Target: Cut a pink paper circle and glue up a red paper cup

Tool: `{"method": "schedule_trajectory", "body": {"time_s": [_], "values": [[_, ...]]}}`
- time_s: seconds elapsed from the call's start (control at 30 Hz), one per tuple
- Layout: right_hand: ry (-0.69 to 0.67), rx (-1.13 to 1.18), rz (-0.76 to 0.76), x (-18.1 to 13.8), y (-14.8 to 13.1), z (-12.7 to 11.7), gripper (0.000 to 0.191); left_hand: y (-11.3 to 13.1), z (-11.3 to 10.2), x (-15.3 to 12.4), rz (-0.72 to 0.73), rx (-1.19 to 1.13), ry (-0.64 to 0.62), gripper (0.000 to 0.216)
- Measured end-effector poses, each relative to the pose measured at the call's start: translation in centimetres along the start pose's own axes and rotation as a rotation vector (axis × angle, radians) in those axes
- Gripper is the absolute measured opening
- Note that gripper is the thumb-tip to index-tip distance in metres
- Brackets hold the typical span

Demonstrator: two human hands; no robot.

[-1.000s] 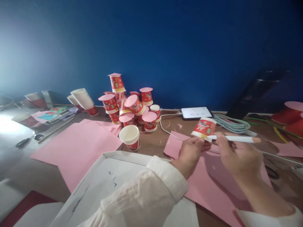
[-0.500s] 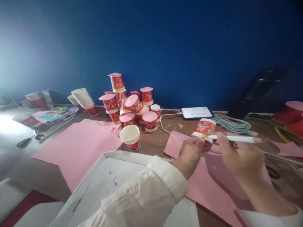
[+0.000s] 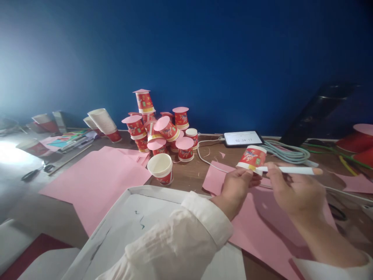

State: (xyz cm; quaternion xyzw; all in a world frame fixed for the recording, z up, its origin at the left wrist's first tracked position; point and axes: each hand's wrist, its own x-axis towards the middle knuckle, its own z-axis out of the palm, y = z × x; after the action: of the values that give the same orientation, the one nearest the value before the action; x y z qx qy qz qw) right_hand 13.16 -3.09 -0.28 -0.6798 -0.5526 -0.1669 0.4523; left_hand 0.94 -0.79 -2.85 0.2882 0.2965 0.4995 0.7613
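Scissors [image 3: 30, 175] are lying at left, and a stack of nested cups [image 3: 101, 123] is leaning nearby. Pink sheets [image 3: 107, 175] are reaching the side of a white tray [image 3: 122, 225]. Beyond its far rim, a mouth-up cup [image 3: 160, 166] is showing its pale inside; a pile of pink-topped cups [image 3: 166, 130] is standing behind. Bare counter [image 3: 190, 177] is lying between that pile and the left hand [image 3: 236, 189], which is pinching a tilted red cup [image 3: 251, 156] by its rim — just past the fingertips, above another sheet [image 3: 262, 237]. The right hand [image 3: 297, 194] is gripping a white pen [image 3: 297, 170], its tip pointing at the red cup's lower edge.
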Motion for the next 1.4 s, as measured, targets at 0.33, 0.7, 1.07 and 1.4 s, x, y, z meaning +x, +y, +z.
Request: {"method": "schedule_trajectory", "body": {"time_s": [0.33,0.7,1.07,1.4], "values": [[0.019,-0.003,0.015,0.0,0.3,0.2,0.044,0.0,0.0,0.1,-0.01,-0.039,0.01,0.032],[-0.003,-0.003,0.045,-0.1,0.7,0.4,0.042,0.2,0.2,0.0,-0.02,-0.03,0.015,0.021],[-0.004,-0.032,0.001,0.0,1.0,0.4,0.041,0.1,0.1,0.1,-0.021,-0.027,0.005,0.028],[-0.005,-0.038,-0.01,-0.2,1.0,0.5,0.042,0.2,0.2,0.1,-0.03,-0.027,0.018,0.025]]}}
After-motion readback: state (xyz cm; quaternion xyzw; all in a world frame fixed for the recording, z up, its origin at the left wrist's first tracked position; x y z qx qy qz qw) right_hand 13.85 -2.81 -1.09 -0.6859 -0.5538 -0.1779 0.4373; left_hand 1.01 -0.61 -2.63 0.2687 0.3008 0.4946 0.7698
